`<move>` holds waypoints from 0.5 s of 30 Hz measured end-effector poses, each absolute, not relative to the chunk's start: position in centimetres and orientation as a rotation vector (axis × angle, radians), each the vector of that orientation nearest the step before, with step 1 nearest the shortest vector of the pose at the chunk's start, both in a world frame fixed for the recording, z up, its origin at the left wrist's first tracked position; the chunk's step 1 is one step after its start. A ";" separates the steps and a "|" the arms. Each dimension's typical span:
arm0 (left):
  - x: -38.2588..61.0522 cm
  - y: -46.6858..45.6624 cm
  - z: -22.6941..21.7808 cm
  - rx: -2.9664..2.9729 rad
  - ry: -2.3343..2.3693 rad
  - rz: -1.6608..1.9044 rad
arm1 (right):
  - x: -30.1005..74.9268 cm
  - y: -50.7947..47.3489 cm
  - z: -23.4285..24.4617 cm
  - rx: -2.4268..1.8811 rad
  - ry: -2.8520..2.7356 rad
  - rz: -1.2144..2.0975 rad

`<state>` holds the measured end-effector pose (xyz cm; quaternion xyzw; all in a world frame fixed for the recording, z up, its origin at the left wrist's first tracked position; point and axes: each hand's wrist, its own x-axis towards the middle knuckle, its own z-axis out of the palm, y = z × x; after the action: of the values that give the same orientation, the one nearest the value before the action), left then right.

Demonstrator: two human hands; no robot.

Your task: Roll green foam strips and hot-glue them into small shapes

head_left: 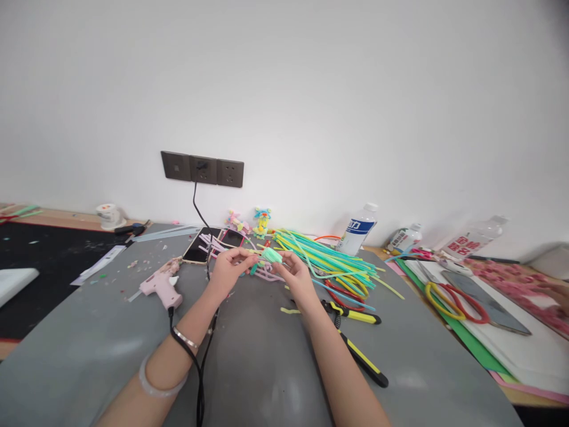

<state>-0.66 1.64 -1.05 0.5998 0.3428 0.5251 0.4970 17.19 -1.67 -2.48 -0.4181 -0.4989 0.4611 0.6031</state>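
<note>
My right hand (296, 277) pinches a small mint-green fuzzy piece (272, 255), which looks like coiled pipe cleaner, between thumb and fingers. Beside it, my left hand (233, 267) has thumb and forefinger pressed together close to a thin yellowish stem reaching toward the green piece; its exact grip is too small to make out. Behind both hands lie pink pipe cleaners (213, 244). A thick bundle of green, blue and yellow pipe cleaners (329, 261) spreads to the right. Two small fuzzy figures, one pink (237, 222) and one blue and yellow (262, 222), stand near the wall.
A pink glue gun (163, 287) lies left, its black cable running under my left arm. Yellow-black pliers (358, 314) rest open at right. Farther right are scissors (453, 301), a phone (484, 301) and bottles (359, 228). Another person's hand (558, 296) shows at the right edge.
</note>
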 end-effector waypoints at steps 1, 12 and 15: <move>-0.7 1.6 -1.0 1.480 0.814 1.283 | 17.2 -1.7 -2.5 -0.963 -1.157 1.070; -0.5 1.4 -0.8 1.547 0.812 1.217 | 17.1 -1.6 -2.5 -0.961 -1.159 1.055; -0.5 1.4 -0.8 1.556 0.839 1.174 | 17.1 -1.7 -2.4 -0.952 -1.164 1.062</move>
<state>-0.47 1.43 -0.83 0.6401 0.3450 0.4830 0.4879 17.06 -1.65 -2.40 -0.4116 -0.5034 0.4593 0.6052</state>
